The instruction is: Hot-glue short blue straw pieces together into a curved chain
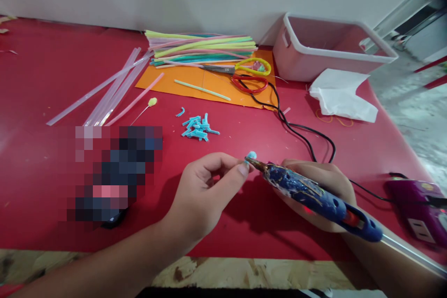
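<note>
Pinching this blue bit [252, 154] low, my left hand [202, 191]; looks light, squishy. My right hand [330, 178] grips the glue gun [303, 193].

Soft light casts diffuse shadows on the red tabletop [42, 84], with pixelation at left and a dark upper-right corner.

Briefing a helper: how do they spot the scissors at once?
On the red tabletop, find the orange sheet beside the pinkish bin. On it, by the fuzzy-stem bundle, lie the scissors, set apart by one yellow, one red handle.
</note>
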Demonstrator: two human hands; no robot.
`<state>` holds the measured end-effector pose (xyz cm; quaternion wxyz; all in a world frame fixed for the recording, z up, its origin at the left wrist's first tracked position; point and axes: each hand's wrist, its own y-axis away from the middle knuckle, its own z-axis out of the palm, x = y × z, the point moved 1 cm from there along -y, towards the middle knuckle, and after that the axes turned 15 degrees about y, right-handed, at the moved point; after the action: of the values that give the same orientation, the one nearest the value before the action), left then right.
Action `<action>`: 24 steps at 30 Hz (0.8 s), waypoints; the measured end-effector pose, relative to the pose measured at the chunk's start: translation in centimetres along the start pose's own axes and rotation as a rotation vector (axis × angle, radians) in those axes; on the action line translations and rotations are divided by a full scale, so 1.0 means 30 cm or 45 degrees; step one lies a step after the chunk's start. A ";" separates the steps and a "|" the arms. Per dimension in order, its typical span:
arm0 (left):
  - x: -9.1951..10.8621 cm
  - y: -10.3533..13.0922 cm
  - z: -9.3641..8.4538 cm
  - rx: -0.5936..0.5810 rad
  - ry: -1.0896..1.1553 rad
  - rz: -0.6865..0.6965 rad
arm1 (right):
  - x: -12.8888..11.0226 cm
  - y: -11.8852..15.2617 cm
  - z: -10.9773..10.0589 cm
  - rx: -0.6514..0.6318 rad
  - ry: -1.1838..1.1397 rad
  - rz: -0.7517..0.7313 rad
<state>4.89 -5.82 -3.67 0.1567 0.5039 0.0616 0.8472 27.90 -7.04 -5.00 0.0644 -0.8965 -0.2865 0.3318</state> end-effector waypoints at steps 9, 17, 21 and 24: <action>0.000 0.007 -0.001 -0.023 0.001 0.012 | -0.012 -0.022 -0.005 0.019 -0.035 -0.096; 0.008 0.007 -0.001 -0.024 -0.007 0.030 | -0.006 -0.018 -0.010 -0.039 -0.028 -0.022; 0.007 0.009 -0.002 -0.023 0.002 0.025 | -0.002 -0.014 -0.015 -0.043 -0.023 -0.040; 0.005 0.010 -0.004 -0.036 0.023 0.019 | 0.000 -0.008 -0.015 -0.029 -0.032 -0.026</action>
<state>4.66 -6.03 -3.51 0.1569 0.4945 0.0472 0.8536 28.05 -6.80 -4.58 0.0539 -0.8899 -0.3003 0.3391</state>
